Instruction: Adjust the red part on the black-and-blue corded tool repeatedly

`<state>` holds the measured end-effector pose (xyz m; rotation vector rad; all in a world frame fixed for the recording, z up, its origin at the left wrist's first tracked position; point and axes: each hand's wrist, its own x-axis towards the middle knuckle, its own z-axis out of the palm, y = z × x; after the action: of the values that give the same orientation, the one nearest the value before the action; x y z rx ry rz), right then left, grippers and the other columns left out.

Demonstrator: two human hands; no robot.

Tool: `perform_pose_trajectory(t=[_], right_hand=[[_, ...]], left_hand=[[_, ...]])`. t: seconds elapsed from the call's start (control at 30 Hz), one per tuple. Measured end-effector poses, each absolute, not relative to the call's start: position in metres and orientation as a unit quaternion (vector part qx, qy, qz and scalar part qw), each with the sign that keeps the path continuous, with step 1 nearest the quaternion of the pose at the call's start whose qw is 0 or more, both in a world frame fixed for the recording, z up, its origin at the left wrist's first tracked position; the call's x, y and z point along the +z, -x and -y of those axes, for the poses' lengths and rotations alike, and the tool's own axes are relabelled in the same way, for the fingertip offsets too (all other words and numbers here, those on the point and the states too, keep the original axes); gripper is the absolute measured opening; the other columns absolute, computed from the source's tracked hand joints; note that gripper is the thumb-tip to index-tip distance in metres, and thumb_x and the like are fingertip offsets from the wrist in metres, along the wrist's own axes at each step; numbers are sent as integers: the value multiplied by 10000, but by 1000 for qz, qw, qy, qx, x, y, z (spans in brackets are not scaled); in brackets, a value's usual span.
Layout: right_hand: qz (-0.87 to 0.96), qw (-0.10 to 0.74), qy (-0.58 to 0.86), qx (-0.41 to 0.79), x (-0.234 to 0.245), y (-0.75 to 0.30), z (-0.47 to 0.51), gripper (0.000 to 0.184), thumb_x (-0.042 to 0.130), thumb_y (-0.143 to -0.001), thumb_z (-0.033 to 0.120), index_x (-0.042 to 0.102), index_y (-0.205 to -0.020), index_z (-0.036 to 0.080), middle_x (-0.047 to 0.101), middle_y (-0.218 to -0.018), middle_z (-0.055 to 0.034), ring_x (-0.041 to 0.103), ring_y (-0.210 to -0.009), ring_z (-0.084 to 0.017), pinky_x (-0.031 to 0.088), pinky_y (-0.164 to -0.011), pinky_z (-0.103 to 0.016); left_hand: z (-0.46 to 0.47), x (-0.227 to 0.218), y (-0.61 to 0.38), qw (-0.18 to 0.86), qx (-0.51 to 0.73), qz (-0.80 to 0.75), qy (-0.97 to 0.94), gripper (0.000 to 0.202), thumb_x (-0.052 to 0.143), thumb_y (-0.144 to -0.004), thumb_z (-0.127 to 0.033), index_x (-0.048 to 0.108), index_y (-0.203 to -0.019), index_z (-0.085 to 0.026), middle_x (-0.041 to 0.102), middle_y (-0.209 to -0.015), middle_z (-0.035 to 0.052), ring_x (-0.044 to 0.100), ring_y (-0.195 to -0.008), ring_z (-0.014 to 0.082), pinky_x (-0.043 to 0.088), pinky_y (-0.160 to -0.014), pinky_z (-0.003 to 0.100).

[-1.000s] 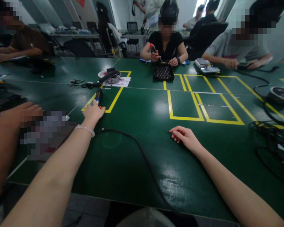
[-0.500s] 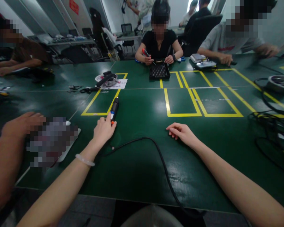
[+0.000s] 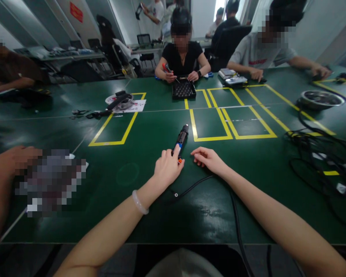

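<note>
A black electric screwdriver (image 3: pixel 182 137) with a blue and white label and an orange end lies tilted over the table, its tip pointing away from me. My left hand (image 3: pixel 167 166) is closed around its rear part, index finger along the body, and covers some of it. My right hand (image 3: pixel 210 160) rests on the table just right of the tool, fingers loosely curled and a little apart, with nothing in it. A black cable (image 3: pixel 194 185) runs in front of my hands, passes under my right forearm and drops over the near edge.
Yellow tape rectangles (image 3: pixel 213 139) mark the green table (image 3: pixel 103 215). Tangled black cables (image 3: pixel 308 165) and a round wheel-like part (image 3: pixel 322 99) lie at right. Opposite, a person works over a black tray of bits (image 3: pixel 183 91). At left, another person's hand (image 3: pixel 24 157) touches a blurred object.
My left hand has carried the screwdriver rightward, close to my right hand. The view has shifted slightly, and my right hand stays in about the same pose.
</note>
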<state>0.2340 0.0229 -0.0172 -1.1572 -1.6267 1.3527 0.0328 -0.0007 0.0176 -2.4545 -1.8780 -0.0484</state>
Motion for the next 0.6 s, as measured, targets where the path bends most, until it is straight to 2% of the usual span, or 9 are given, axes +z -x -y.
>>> perform_pose_trajectory(t=[0.23,0.37,0.6], right_hand=[[653,391,430,485,-18,-233,-17,258,572,-880,364,570,-1062,181,554,-773,20,544,-620,-110,456,-518,-220],[707,387,413,424,-17,-232,-17,273,612,-881,323,597,-1114,181,599,-865,-1,548,-665,-110,481,-653,-260],[744,388,407,361,-19,-228,-19,148,631,-885,264,662,-996,172,554,-880,-25,569,-739,-137,483,-721,-281]], left_hand=[[-3,21,-60,30,-2,609,792,666,405,-984,-471,276,-1550,-145,581,-1169,162,518,-1092,292,503,-781,344],[-4,21,-64,34,12,609,792,679,420,-976,-455,256,-1555,-140,576,-1185,172,516,-1101,296,504,-798,349],[-4,23,-68,35,27,608,793,706,448,-958,-413,247,-1558,-101,587,-1136,192,518,-1091,315,503,-783,353]])
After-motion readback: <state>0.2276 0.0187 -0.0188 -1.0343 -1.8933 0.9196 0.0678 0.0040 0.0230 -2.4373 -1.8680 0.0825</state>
